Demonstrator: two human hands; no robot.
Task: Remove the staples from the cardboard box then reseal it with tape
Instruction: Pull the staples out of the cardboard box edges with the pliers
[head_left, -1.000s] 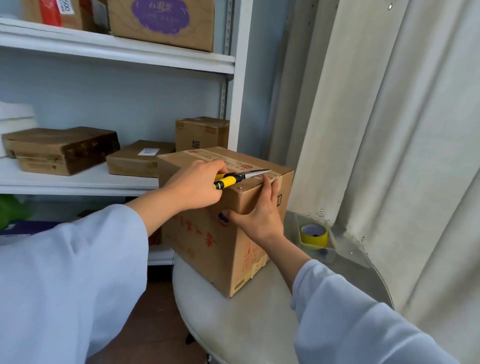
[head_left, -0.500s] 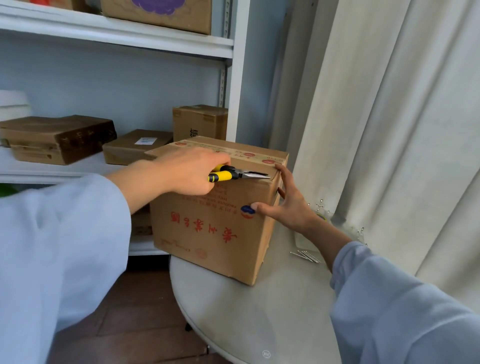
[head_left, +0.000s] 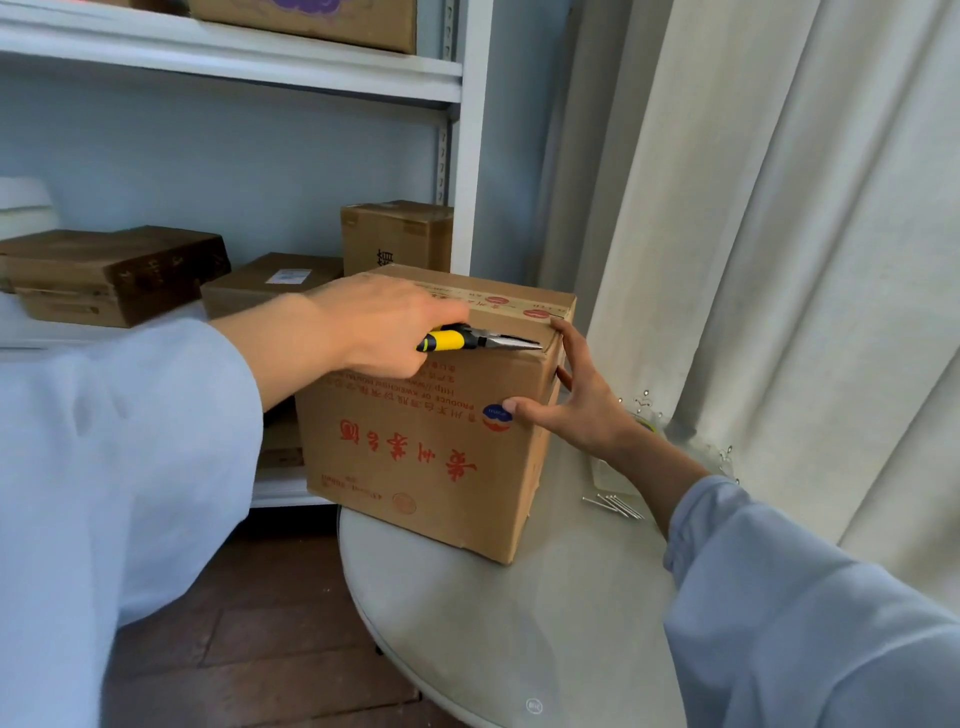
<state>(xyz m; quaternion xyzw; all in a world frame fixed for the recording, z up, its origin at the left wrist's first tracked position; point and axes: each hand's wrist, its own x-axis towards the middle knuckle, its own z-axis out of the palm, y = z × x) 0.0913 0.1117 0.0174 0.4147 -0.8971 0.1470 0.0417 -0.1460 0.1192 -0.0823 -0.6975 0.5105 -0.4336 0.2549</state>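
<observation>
Head view: the cardboard box stands upright at the far-left rim of the round white table, its left corner near the edge, bare tabletop in front. Shelving stands just behind, a curtain to the right. The left hand clenches yellow-handled pliers, lying level, tips pointing right at the box's top-right edge. The right hand, fingers spread straight, braces the box's right corner. Loose staples lie beside the right wrist

Brown cardboard box with red lettering and a red-blue round logo, pliers have yellow-and-black handles, sleeves are pale blue, tabletop off-white, curtain cream.
</observation>
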